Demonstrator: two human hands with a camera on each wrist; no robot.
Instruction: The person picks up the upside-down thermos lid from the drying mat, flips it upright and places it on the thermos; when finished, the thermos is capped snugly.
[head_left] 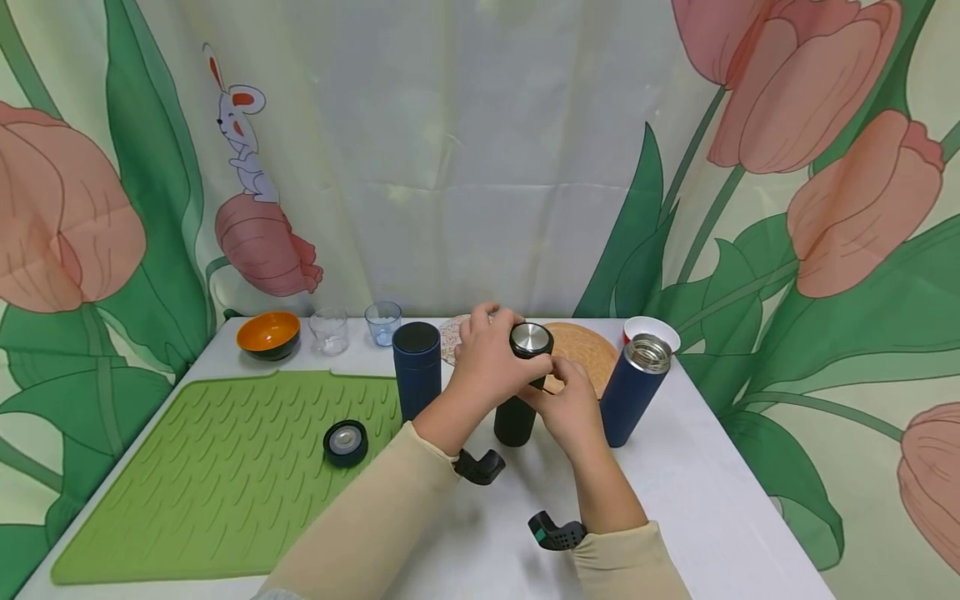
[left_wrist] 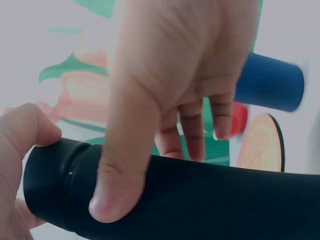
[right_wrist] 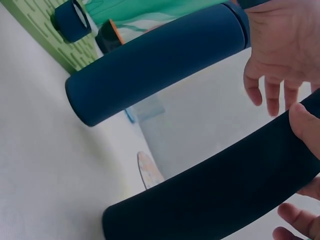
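Note:
A black thermos flask with a silver-topped lid stands nearly upright at the table's middle. My left hand reaches over from the left and grips the lid; in the left wrist view its digits lie on both sides of the lid. Just below, my right hand holds the flask near its neck, the thumb across the dark body in the left wrist view. A navy flask with its top on stands left of the hands. To the right is another navy flask, lidless, its steel mouth showing.
A loose black lid lies on the green mat. Along the back are an orange bowl, a clear glass, a bluish glass, a round wooden board and a red-and-white bowl.

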